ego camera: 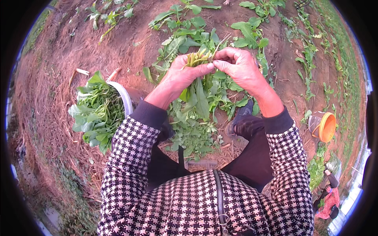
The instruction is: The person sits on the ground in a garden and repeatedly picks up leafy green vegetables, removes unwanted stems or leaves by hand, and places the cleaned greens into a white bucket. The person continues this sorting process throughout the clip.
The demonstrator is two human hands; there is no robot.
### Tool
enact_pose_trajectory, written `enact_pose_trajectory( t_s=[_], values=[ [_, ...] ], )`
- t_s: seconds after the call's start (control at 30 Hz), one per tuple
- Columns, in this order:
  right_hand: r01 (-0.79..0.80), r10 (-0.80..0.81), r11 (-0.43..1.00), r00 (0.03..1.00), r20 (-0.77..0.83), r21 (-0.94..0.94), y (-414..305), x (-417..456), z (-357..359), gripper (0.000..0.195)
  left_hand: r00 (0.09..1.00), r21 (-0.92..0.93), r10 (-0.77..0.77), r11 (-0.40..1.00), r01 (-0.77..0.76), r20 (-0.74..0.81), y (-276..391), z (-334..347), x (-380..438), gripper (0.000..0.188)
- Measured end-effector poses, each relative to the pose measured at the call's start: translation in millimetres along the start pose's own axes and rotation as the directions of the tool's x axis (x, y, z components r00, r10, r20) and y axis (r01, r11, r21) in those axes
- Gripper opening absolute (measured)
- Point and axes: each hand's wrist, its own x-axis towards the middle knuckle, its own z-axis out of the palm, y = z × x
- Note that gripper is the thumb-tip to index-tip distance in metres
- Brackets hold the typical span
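A bunch of leafy greens [201, 98] hangs leaves-down from my left hand [184, 70], its pale cut stems [197, 58] pointing up past the thumb. My right hand [240, 66] meets it at the stem end, thumb and forefinger pinched together beside the left thumb tip. A thin stalk or strand [221, 43] rises from that pinch; whether it belongs to the bunch I cannot tell. Beneath both hands, broad-leaved green plants [180, 44] grow from the soil.
To the left, a white bucket [125, 97] lies tilted, stuffed with picked greens [94, 118]. An orange-rimmed bucket [326, 126] lies on its side at right. Farther down right, another person [329, 200] in red crouches among plants. Dry straw [44, 118] covers the left ground.
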Motion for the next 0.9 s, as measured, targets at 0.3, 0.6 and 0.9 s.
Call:
enact_pose_trajectory(
  t_s=[0.3,0.6,0.9],
  values=[
    [-0.018,-0.019,0.962,0.991,-0.136,-0.272,-2,-2,5,0.01,0.999,0.041,-0.009,0.999,0.011,-0.032,-3,4,2,0.021],
    [0.024,-0.155,0.9,0.951,-0.267,-0.436,-8,-6,-11,0.014,0.999,0.155,-0.025,0.987,0.031,-0.041,-3,-3,2,0.017],
    [0.359,-0.407,0.765,0.913,0.03,-0.535,-18,-24,-7,0.011,0.996,0.344,-0.013,0.938,0.042,-0.087,-8,-6,4,0.018]
  ],
)
